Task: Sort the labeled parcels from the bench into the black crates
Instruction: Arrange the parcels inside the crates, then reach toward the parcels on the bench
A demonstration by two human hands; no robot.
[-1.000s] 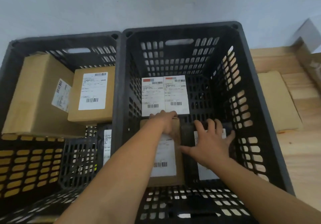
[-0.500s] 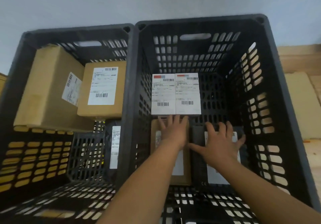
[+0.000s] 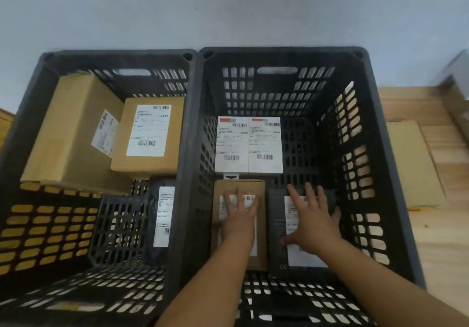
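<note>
left hand (image 3: 238,221) slid back on brown parcel (image 3: 239,186), right hand (image 3: 312,226) on black parcel (image 3: 276,210), fingers flat.

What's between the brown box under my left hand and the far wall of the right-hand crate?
Two white shipping labels side by side fill that stretch, from the brown box to the far wall, as the head view shows.

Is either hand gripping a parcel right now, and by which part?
Nothing is gripped. The left hand lies flat on the brown parcel; the right hand lies spread over the label of the black parcel.
</note>
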